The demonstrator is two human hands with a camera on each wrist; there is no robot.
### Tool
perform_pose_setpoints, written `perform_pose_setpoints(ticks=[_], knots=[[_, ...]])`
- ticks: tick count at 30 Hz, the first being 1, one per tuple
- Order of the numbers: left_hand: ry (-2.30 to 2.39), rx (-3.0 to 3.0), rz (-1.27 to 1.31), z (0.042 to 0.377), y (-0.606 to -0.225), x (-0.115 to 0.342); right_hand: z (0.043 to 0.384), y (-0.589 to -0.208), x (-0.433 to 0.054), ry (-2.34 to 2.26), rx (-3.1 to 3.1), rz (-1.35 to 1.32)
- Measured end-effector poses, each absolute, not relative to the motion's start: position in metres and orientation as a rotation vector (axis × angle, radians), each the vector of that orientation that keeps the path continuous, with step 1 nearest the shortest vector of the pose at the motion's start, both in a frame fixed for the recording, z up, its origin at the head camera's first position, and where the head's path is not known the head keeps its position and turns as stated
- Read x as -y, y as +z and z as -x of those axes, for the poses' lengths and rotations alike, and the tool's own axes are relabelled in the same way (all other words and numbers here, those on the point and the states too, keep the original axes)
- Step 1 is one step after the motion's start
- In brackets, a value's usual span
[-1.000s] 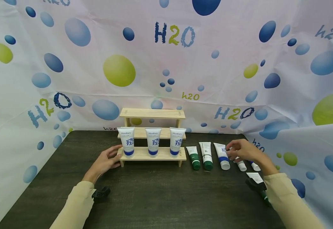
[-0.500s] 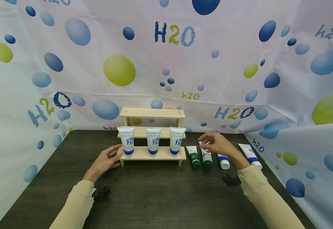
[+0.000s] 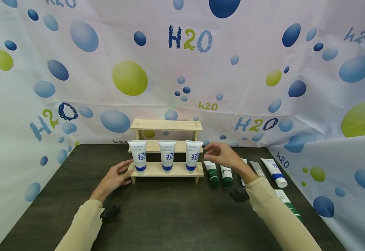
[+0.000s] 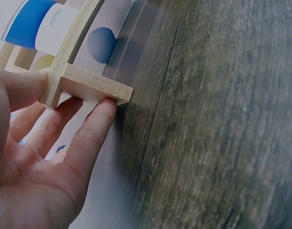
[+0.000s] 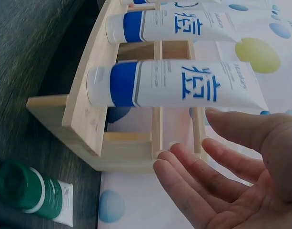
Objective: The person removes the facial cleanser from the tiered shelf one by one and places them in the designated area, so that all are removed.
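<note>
A stepped wooden display rack [image 3: 166,169] stands with three upright white squeeze tubes on its lowest shelf: a left tube [image 3: 138,155], a middle tube [image 3: 167,155] and a right tube [image 3: 193,155], each with a blue band. My left hand [image 3: 115,179] holds the rack's left end; in the left wrist view its thumb is on the shelf board and its fingers touch the leg. My right hand [image 3: 223,156] is beside the rack's right end with nothing in it. The right wrist view shows its fingers loosely spread near the nearest tube [image 5: 174,85], contact unclear.
Right of the rack lie a green-and-white tube [image 3: 212,173], another green-capped tube [image 3: 227,175], a grey tube [image 3: 258,169], a white-and-blue tube [image 3: 274,172] and a green-and-white tube [image 3: 288,204]. The right arm partly covers some. A printed cloth [image 3: 85,87] hangs behind the dark table [image 3: 169,216].
My right hand has moved left, from above the tubes lying on the table to the rack's right end. My left hand stays on the rack's left end; the standing tubes have not moved.
</note>
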State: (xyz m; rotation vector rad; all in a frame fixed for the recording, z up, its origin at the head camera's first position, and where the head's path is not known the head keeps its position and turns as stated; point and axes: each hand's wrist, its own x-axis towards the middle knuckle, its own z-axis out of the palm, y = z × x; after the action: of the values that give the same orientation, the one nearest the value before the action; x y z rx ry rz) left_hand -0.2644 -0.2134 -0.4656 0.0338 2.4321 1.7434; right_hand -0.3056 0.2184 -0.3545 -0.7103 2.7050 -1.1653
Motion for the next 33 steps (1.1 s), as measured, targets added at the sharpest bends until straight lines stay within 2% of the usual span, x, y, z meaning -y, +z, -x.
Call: perform_pose_setpoints(ticks=[17, 33], knots=[[1.730, -2.432, -0.009, 0.263, -0.465, 0.213, 0.304, -0.366, -0.180, -1.276, -2.737, 0.688], [1.742, -2.421, -0.003, 0.263, -0.464, 0.213, 0.302, -0.368, -0.174, -1.272, -2.800, 0.715]])
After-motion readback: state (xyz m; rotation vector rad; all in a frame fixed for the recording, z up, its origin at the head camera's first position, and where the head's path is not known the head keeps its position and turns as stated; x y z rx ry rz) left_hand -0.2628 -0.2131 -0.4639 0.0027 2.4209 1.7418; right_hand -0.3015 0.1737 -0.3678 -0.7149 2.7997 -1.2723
